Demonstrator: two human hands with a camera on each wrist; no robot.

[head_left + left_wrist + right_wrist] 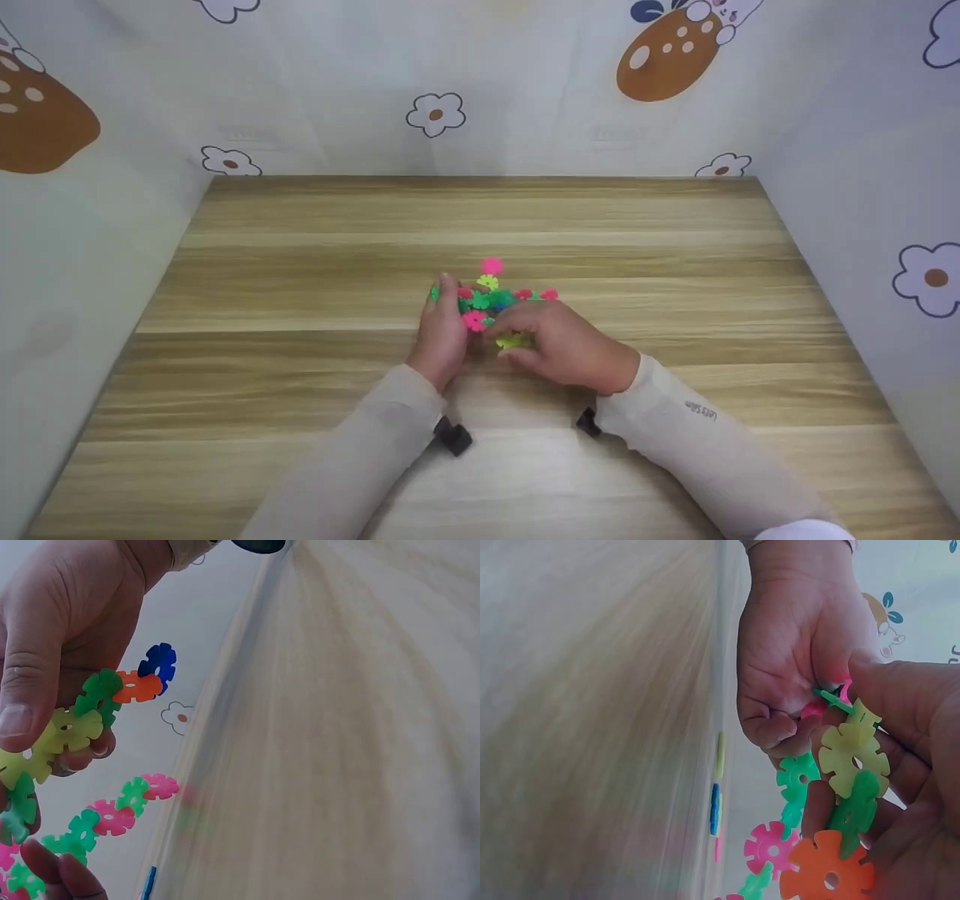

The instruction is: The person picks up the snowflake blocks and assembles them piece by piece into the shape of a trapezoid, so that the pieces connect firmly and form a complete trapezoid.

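My left hand (442, 330) holds a joined chain of notched snowflake building discs, with green and pink discs (113, 817) stretching past its fingers. My right hand (570, 345) pinches a yellow snowflake disc (73, 729) between thumb and fingers. Joined to that one are a green disc (99, 696), an orange disc (138, 686) and a blue disc (158, 666). The two hands are close together, and in the right wrist view the yellow piece (853, 759) is beside the left hand's curled fingers (769, 731). How the pieces meet between the hands is partly hidden.
Beyond the hands in the head view are a pink disc (492, 266) and a yellow disc (487, 282). Low in the right wrist view, a blue piece (715, 808) lies flat on the wooden table (300, 360). Patterned cloth walls (525, 82) enclose the table.
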